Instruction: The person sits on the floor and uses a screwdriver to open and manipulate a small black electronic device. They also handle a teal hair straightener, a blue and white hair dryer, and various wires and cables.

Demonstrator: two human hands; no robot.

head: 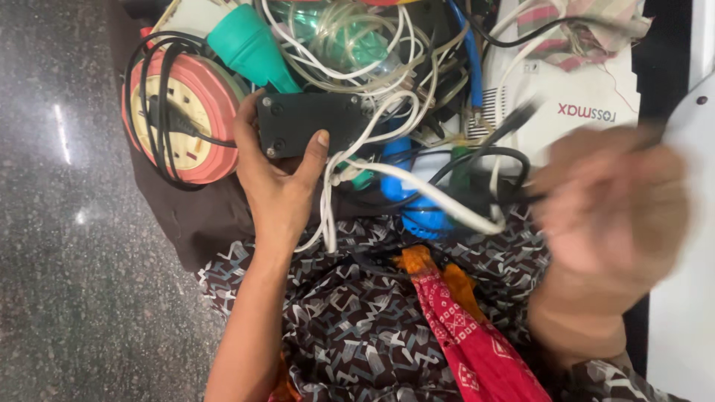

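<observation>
Head view: your left hand (277, 182) grips a black power strip (316, 123) at upper centre, beside a red cord reel (186, 119). Your right hand (607, 197), blurred at right, meets black cables (484, 160); its grip is unclear.

One head-worn camera looks steeply down from close above onto the person's lap and a pile of cables (387, 97). The left hand (275, 175) sits centre-left, the blurred right hand (611, 201) near the right edge.

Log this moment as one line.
left hand: grips black box | right hand: blurred, at black cable | beside: cable reel, white cables
</observation>
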